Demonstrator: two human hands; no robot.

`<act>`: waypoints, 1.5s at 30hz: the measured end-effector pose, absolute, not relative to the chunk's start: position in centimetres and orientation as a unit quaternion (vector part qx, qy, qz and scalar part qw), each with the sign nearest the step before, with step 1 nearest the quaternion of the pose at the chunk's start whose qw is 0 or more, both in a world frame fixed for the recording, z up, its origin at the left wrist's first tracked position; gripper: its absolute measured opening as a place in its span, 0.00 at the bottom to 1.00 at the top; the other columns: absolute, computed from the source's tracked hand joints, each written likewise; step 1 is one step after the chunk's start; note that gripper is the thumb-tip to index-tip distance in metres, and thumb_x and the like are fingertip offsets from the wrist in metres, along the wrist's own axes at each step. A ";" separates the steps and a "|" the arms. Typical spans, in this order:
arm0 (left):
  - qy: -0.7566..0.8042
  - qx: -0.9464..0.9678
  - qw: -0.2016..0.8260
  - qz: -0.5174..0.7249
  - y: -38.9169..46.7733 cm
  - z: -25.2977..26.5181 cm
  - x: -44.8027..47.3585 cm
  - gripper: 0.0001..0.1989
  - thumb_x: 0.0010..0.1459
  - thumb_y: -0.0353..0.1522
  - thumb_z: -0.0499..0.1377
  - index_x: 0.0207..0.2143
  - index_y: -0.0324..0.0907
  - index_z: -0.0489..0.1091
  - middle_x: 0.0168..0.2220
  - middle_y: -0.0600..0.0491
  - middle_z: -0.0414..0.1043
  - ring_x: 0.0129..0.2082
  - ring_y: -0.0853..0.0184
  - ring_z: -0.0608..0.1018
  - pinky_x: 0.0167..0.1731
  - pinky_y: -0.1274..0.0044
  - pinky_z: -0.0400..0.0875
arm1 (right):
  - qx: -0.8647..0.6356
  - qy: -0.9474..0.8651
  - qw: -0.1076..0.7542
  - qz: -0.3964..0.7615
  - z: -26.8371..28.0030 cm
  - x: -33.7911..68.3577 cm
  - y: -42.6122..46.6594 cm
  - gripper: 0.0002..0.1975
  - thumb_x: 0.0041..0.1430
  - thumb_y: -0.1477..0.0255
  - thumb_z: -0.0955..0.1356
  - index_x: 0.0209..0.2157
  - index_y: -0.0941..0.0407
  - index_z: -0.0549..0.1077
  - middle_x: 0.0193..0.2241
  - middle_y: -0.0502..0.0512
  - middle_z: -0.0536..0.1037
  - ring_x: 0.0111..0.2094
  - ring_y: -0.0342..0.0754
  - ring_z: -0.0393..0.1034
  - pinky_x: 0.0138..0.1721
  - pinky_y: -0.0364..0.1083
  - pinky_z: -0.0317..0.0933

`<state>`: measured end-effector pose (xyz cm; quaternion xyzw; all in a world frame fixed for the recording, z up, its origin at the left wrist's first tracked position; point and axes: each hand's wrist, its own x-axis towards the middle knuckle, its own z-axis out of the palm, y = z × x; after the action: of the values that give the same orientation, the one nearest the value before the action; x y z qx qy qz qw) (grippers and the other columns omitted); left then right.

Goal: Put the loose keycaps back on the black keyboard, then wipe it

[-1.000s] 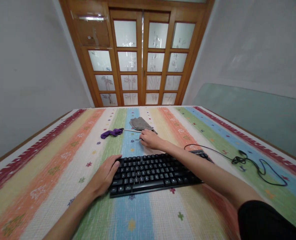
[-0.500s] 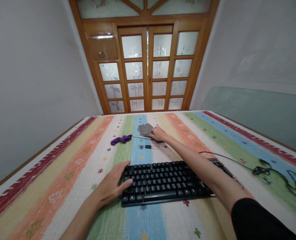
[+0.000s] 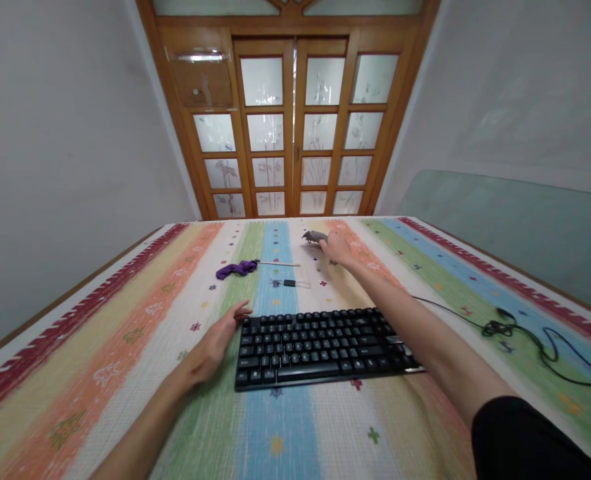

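A black keyboard (image 3: 315, 345) lies on the patterned tablecloth in front of me. My left hand (image 3: 220, 337) rests at its upper left corner, fingers stretched out and holding nothing. Farther off, my right hand (image 3: 338, 247) grips a bunched grey cloth (image 3: 315, 236) just above the tablecloth, and its forearm covers the keyboard's right end. Between the cloth and the keyboard lies a small tool (image 3: 290, 283) with a black grip and thin wire ends, like a keycap puller. To its left is a crumpled purple cloth (image 3: 238, 269), touching one end of a thin pale stick (image 3: 280, 264).
A black cable (image 3: 505, 327) runs from behind my right forearm and lies coiled on the right. The striped tablecloth (image 3: 140, 340) spreads over the whole table. Beyond its far edge stand wooden doors (image 3: 295, 133) with glass panes, with walls on both sides.
My right hand has moved away and to the right, lifting the grey cloth from beside the stick. My left hand has drawn back slightly off the keyboard's left keys. The view has tilted a little.
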<state>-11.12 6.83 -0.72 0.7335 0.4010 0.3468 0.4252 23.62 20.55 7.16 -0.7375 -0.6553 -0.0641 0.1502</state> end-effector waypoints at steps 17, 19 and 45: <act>0.388 0.482 0.588 0.522 7.5 -1.2 -9.5 0.42 0.62 0.62 0.41 0.65 0.44 0.58 0.59 0.45 0.70 0.62 0.54 0.70 0.60 0.63 0.65 | -0.244 -0.962 0.110 0.053 2.9 9.5 8.3 0.20 0.64 0.70 0.66 0.55 0.66 0.66 0.50 0.72 0.77 0.49 0.56 0.74 0.50 0.53 0.67; 0.378 0.485 0.598 0.513 7.5 -1.3 -9.4 0.42 0.62 0.62 0.42 0.65 0.43 0.59 0.58 0.45 0.71 0.62 0.54 0.69 0.61 0.63 0.65 | -0.225 -0.968 0.105 0.036 2.3 9.2 8.1 0.21 0.67 0.69 0.65 0.56 0.69 0.66 0.57 0.77 0.71 0.56 0.57 0.71 0.57 0.53 0.64; 0.391 0.473 0.613 0.498 7.1 -1.3 -9.2 0.40 0.60 0.62 0.48 0.62 0.43 0.62 0.55 0.44 0.73 0.55 0.53 0.76 0.56 0.62 0.69 | -0.150 -0.981 0.105 -0.072 1.2 10.5 3.6 0.20 0.73 0.70 0.57 0.56 0.69 0.68 0.57 0.70 0.73 0.63 0.52 0.64 0.66 0.51 0.55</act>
<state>-9.21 7.08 -1.29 0.4727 0.3914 0.4977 0.6129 10.47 3.56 1.24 -0.1495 -0.9805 -0.0719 0.1052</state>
